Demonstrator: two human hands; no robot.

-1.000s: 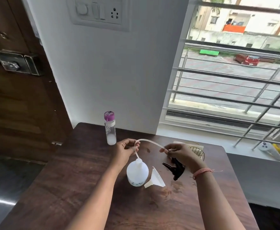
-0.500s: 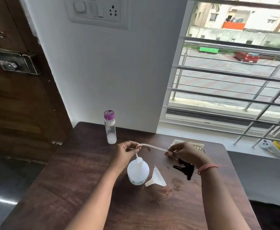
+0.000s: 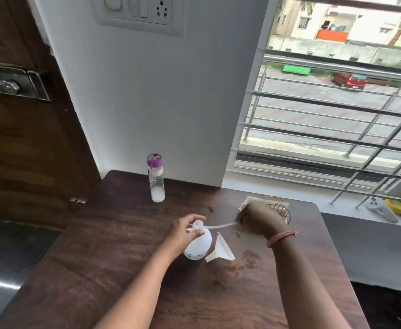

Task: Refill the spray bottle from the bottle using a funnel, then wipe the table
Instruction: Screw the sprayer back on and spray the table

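Removal of the sprayer from the white, round-bodied plastic spray bottle (image 3: 198, 243), which stands near the middle of the dark wooden table (image 3: 100, 269). The left hand (image 3: 185, 230) curls its fingers and thumb round the bottle's neck and steadies it. The right hand (image 3: 258, 219) is closed, apparently on the sprayer head, which it hides; the thin translucent dip tube (image 3: 221, 225) runs nearly level from that hand to the bottle's open mouth.

The white plastic funnel (image 3: 221, 250) lies on its side, just beside the bottle's base on the right. The tall clear bottle with a purple cap (image 3: 156, 178), holding a little pale liquid at the bottom, stands upright and capped, well apart at the table's far edge. A wire basket with paper napkins (image 3: 275, 206) sits behind the right hand.

To do this step well, the tube should probably be drawn fully clear of the mouth before the sprayer is set down, so that drips fall away from the funnel. The left hand's hold on the neck seems worth keeping, as the light bottle could tip.
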